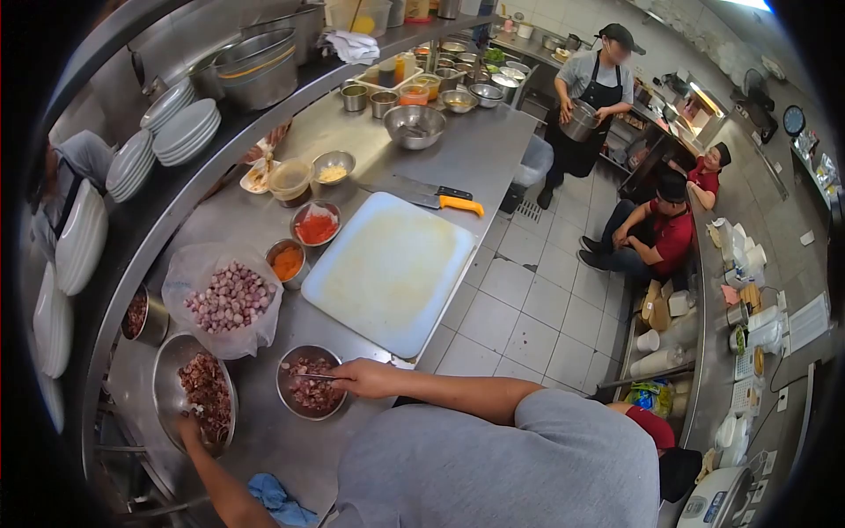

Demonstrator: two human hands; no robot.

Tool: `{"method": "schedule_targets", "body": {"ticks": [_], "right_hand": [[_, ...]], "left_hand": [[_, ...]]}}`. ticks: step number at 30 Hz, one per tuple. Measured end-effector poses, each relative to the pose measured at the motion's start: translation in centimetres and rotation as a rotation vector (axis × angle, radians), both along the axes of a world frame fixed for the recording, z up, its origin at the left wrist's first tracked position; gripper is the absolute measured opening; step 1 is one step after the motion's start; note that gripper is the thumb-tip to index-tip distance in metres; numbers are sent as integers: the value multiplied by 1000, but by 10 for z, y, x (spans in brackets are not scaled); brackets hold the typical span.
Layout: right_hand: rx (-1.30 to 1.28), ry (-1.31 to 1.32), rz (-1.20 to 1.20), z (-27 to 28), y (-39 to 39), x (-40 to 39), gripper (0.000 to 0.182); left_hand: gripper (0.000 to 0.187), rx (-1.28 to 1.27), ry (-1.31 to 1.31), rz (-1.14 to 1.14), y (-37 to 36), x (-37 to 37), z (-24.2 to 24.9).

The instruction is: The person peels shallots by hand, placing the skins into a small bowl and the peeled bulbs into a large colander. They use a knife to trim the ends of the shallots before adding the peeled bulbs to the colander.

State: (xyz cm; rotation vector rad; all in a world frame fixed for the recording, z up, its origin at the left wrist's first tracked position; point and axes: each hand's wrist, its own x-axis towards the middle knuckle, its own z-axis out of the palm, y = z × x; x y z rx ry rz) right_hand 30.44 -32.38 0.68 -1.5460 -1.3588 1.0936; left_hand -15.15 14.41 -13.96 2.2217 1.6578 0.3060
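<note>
My right hand [359, 378] is closed round the handle of a spoon [319, 377], whose far end is in chopped reddish-brown meat inside a small steel bowl [287, 400]. To the left, a large steel bowl [165, 374] holds more of the chopped, dark-red meat [207, 392] and looks tilted. My left hand [187, 429] grips its near rim, with the fingertips partly hidden at the edge. Just beyond the bowls sits a plastic bag of small peeled shallots [227, 299]. A blue cloth [277, 499] lies near my left forearm.
A white cutting board [387, 273] lies ahead, with a yellow-handled knife [458, 205] beyond it. Bowls of red powder [317, 224] and orange powder [286, 262] stand beside the board. Plates [187, 132] line the left shelf. A co-worker holds a pot [578, 121]; others sit right.
</note>
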Motion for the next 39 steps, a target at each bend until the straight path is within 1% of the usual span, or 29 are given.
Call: {"method": "schedule_targets", "body": {"ticks": [1, 2, 4, 5, 6, 7, 9, 10, 11, 13, 14, 16, 17, 18, 19, 20, 21, 22, 23, 25, 26, 27, 28, 29, 31, 35, 37, 38, 39], "right_hand": [[-17, 18, 23, 2, 1, 5, 35], [-18, 12, 19, -4, 2, 9, 35], [128, -47, 24, -17, 4, 14, 34], [127, -48, 16, -19, 3, 19, 34], [97, -34, 39, -10, 3, 24, 34], [67, -18, 61, -6, 2, 29, 34], [66, -22, 64, -7, 4, 36, 35], [65, -26, 77, -7, 4, 40, 35], [63, -24, 75, -8, 2, 44, 35], [11, -1, 106, 9, -1, 55, 36], [11, 3, 116, 4, 0, 64, 36], [52, 1, 105, -16, 8, 69, 36], [29, 87, 86, -17, 11, 69, 35], [-4, 175, 81, -14, 12, 75, 35], [-54, 153, 105, -13, 16, 79, 34], [-104, 125, 133, -12, 20, 83, 33], [-57, 127, 143, -17, 24, 85, 32], [-113, 207, 113, -27, 28, 83, 32], [-141, 186, 153, -22, 34, 83, 32], [-216, 193, 189, -12, 41, 81, 30], [-223, 184, 202, -13, 45, 80, 29], [-228, 187, 265, -11, 48, 79, 29], [-203, 169, 267, -8, 51, 78, 26], [-177, 155, 264, -7, 55, 76, 24], [-186, 180, 291, -6, 59, 73, 24], [-275, 209, 250, -9, 60, 67, 22], [-286, 200, 258, -11, 61, 65, 21], [-300, 195, 253, -15, 61, 64, 21], [-319, 194, 245, -19, 59, 62, 20]], "left_hand": [[25, -70, -138, 171, -17, 9, 10], [26, 5, -71, 164, -27, 14, 15], [24, 11, -44, 104, -40, 21, 21], [23, 20, -12, 47, -45, 24, 25], [19, 68, 42, 68, -56, 33, 34], [19, 69, 43, 59, -46, 28, 26], [17, 201, 36, -226, -32, 19, 16], [21, 196, 46, -141, -36, 22, 16], [21, 193, 48, -143, -36, 27, 17], [34, 201, 143, -61, -36, 35, 19], [34, 200, 148, -51, -42, 49, 25], [55, -7, 179, 273, -65, 69, 49], [69, 30, 138, 246, -54, 61, 34], [70, -8, 188, 285, -60, 68, 40], [75, -96, 40, 524, -77, 90, 57], [64, -174, -204, 514, -79, 88, 53], [59, -116, -409, 392, -114, 124, 85], [55, -119, -218, 346, -123, 132, 98], [56, -98, -296, 392, -130, 142, 106], [67, -28, -555, 320, -146, 156, 111], [66, -143, -660, 502, -175, 189, 153], [60, -236, -838, 642, -143, 155, 108], [51, -324, -806, 654, -113, 130, 69], [42, -414, -775, 661, -101, 102, 51], [32, -383, -806, 580, -128, 123, 87], [31, -239, -793, 587, -126, 112, 76], [28, -212, -718, 574, -126, 113, 88], [42, -60, -537, 578, -126, 118, 89], [42, -64, -533, 587, -124, 116, 88]]}}
